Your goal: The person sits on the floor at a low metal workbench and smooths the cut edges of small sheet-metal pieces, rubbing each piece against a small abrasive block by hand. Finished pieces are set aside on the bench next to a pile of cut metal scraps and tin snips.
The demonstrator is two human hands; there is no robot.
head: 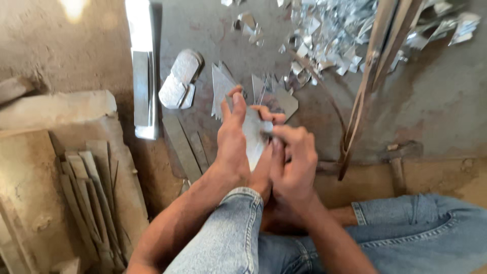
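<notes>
A thin metal sheet (252, 136) is gripped between the closed fingers of the left hand (232, 137) and right hand (291, 155), just in front of a pile of cut triangular pieces (223, 83) on the floor (436, 101), with scrap shavings (324, 35) lying beyond the pile

Two hands (264, 152) on one metal sheet piece (253, 134); two rounded metal blanks (178, 81); one hammer (398, 157); scrap offcuts (329, 35) uncountable.
</notes>
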